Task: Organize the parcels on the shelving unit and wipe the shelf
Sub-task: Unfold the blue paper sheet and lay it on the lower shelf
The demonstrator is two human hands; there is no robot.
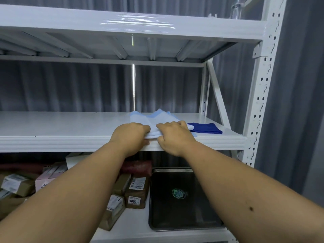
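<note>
A light blue and white cloth (158, 117) lies on the white middle shelf (61, 127) near its front edge. My left hand (130, 135) grips the cloth's near edge at the shelf lip, fingers curled over it. My right hand (175, 135) pinches the same edge just to the right. A folded dark blue cloth (205, 128) lies on the shelf to the right of my right hand. Several cardboard parcels (135, 192) with labels are piled on the lower shelf, partly hidden by my forearms.
A dark metal tray (182, 216) sits on the lower shelf at the right. Pink boxes (47, 178) and brown parcels (19, 185) crowd the lower left. The white upright post (259, 102) stands at the right. Grey curtain hangs behind.
</note>
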